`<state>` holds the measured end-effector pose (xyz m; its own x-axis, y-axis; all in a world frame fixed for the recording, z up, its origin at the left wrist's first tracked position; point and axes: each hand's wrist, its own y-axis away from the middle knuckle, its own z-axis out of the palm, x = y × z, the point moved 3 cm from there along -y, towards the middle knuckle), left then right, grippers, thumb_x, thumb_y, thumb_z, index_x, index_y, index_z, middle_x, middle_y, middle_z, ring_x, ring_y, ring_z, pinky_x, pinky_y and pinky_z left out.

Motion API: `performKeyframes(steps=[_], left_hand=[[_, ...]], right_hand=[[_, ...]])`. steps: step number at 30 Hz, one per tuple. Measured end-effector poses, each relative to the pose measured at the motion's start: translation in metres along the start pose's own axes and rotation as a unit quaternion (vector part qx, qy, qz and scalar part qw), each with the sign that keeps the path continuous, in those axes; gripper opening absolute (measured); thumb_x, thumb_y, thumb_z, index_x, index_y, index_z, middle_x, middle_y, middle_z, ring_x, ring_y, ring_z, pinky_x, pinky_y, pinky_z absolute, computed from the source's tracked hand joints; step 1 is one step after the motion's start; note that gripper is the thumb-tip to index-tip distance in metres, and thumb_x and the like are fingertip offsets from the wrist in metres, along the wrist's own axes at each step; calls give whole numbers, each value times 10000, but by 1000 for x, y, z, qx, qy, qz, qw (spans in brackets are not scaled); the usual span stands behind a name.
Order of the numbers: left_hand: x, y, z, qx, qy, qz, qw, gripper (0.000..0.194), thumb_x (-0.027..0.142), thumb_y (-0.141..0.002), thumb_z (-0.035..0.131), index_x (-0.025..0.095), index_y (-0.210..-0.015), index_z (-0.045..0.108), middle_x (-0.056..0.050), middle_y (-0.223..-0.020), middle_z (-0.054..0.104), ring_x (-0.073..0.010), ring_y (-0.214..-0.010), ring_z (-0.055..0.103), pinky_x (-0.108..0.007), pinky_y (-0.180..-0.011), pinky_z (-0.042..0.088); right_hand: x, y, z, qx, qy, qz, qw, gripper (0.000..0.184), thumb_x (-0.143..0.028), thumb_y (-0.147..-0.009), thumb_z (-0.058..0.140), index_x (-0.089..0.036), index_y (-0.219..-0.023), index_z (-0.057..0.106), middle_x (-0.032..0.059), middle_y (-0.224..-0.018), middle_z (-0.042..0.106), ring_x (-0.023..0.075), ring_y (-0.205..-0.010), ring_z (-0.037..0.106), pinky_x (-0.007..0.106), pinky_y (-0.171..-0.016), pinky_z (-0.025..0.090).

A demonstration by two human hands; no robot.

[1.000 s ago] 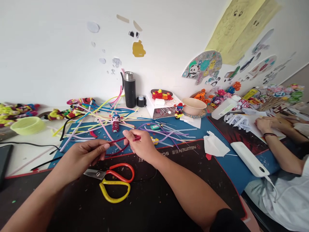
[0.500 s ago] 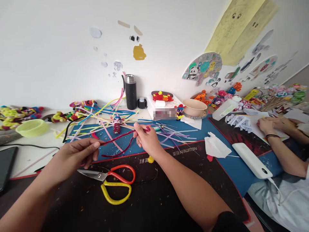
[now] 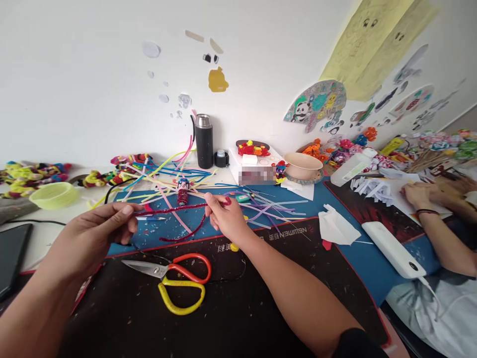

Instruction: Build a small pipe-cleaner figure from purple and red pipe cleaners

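A dark red pipe cleaner [image 3: 172, 210] runs between my two hands. My left hand [image 3: 106, 223] pinches one end between thumb and fingers. My right hand [image 3: 224, 213] is closed around the other part, where a small curled red bit shows above the fingers. A loose tail of red pipe cleaner hangs from the right hand and curves left over the mat. Below lie scissors [image 3: 160, 271] with one red and one yellow handle, blades pointing left. Just beyond the strand stands a small red pipe-cleaner figure [image 3: 183, 193].
Many coloured pipe cleaners [image 3: 186, 171] lie scattered behind my hands. A black thermos [image 3: 204, 144], a white box [image 3: 257, 174] and a beige bowl [image 3: 303, 166] stand by the wall. At right are a white power bank [image 3: 393, 248] and another person's hands [image 3: 417, 196].
My left hand has moved left, away from the right hand, and the strand between them is longer and straighter. A blue pen now shows behind it. The right hand keeps its grip.
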<state>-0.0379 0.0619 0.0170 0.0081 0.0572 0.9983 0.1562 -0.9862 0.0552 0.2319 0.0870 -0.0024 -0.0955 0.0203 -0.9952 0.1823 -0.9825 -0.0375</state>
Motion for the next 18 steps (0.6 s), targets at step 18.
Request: performKeyframes(steps=[18], left_hand=[[-4, 2, -1, -3, 211, -72, 975, 555, 414, -416, 1115, 145, -795, 812, 38, -525, 605, -89, -468, 535, -176, -411, 490]], right_hand=[[8, -3, -5, -2, -63, 14, 998, 673, -822, -876, 703, -208, -634, 572, -67, -428, 383, 95, -352, 415, 247, -390, 262]])
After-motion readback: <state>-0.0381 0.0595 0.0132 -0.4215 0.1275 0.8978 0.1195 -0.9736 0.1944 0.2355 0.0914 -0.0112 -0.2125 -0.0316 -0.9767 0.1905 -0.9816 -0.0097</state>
